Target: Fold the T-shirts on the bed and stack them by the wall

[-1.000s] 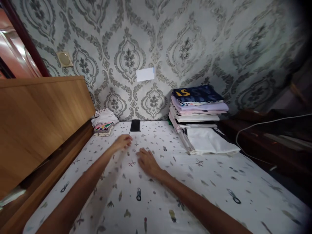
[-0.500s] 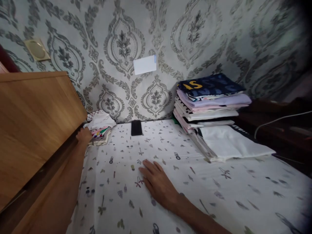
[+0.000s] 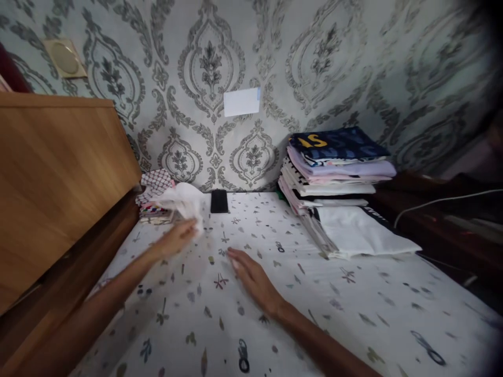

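My left hand is closed on a thin white cloth garment, which is smeared by motion. The garment trails from the hand back over a small pile of folded clothes at the far left. A checked red-and-white cloth shows on that pile behind it. Hovering over or resting on the patterned bed sheet, my right hand has its fingers stretched out and holds nothing; whether it touches the sheet I cannot tell.
A tall stack of folded clothes stands at the right, with a folded white garment before it. By the wall lies a black flat object. A wooden cabinet borders the left side. A white cable runs at the right.
My left hand has moved right and nearer from the small pile, drawing the white garment with it. The checked cloth shows more now. My right hand has shifted slightly, turning onto its edge.
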{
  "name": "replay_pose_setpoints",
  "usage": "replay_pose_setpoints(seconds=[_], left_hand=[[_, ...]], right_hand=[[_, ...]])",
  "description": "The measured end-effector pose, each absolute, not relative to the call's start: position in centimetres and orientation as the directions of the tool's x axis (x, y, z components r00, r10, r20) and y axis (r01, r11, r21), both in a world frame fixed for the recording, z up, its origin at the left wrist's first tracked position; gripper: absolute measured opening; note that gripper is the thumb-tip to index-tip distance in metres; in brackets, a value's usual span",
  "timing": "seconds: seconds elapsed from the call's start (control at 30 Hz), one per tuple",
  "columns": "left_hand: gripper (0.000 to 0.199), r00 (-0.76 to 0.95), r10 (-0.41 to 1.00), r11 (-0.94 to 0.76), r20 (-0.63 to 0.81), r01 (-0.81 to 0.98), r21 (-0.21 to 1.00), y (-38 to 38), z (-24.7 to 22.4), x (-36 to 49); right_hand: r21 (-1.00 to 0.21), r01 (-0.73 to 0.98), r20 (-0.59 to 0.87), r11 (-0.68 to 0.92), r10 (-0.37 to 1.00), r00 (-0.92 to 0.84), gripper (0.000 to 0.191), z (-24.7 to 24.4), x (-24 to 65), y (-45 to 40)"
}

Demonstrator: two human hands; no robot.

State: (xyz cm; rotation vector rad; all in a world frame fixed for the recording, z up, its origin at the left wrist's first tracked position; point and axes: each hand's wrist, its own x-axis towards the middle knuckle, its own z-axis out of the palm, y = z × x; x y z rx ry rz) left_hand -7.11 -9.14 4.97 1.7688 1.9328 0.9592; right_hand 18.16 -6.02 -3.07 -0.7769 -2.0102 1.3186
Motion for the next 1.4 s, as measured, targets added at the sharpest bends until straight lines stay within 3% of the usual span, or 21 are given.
replay_pose_setpoints(seconds=[0.07,0.13,0.23,0.33,0.6,0.73,0.87,0.93,1.03,1.2,1.4], left_hand=[[0.022,0.168,0.981,-0.181,0.093,0.652,0.736,-13.5,4.4,-1.5],[0.022,0.342,0.938,-0.263,0.054,0.6,0.756,-17.4,4.3,3.0],[0.029,0.407,0.913,-0.269,-0.001,0.607,0.748,-21.4,4.7,6.7],[0.031,0.423,0.906,-0.261,-0.026,0.605,0.753,-23.4,4.8,8.3],[0.023,0.502,0.864,-0.286,-0.027,0.535,0.795,-26.3,6.0,10.7],[0.017,0.385,0.921,-0.317,0.062,0.646,0.694,-24.1,4.4,9.2],[0.029,0.309,0.944,-0.319,0.114,0.774,0.547,-21.4,1.3,6.4],[0.02,0.262,0.96,-0.271,0.096,0.798,0.537,-20.7,0.7,5.3],[0.022,0.153,0.986,-0.16,0.06,0.825,0.542,-20.5,1.5,3.7],[0.027,-0.095,0.982,-0.05,0.166,0.711,0.702,-21.3,4.7,0.4],[0.032,-0.336,0.905,-0.076,0.262,0.479,0.875,-23.7,7.2,-2.4]], right_hand=[[-0.999,-0.047,0.049,0.025,0.773,-0.632,0.055,-2.1,17.9,-6.7],[-0.959,-0.158,-0.085,-0.233,0.775,-0.627,0.049,-1.5,17.9,-7.9],[-0.867,-0.213,-0.259,-0.45,0.773,-0.58,0.041,-1.2,19.0,-10.4],[-0.792,-0.295,-0.294,-0.534,0.758,-0.582,0.05,-1.0,20.9,-12.9],[-0.802,-0.194,-0.346,-0.566,0.704,-0.621,0.072,-0.8,27.7,-18.1],[-0.834,-0.107,-0.385,-0.541,0.71,-0.589,0.079,-0.8,31.0,-19.6],[-0.875,-0.058,-0.366,-0.48,0.736,-0.569,0.066,-0.7,33.4,-20.5],[-0.903,-0.003,-0.356,-0.431,0.75,-0.557,0.056,-0.6,34.2,-20.7],[-0.942,0.052,-0.304,-0.33,0.782,-0.544,0.044,-0.3,35.5,-20.2],[-0.976,0.089,-0.215,-0.196,0.861,-0.461,0.032,1.1,38.4,-18.1],[-0.941,-0.038,-0.299,-0.337,0.878,-0.374,0.038,2.7,40.9,-16.2]])
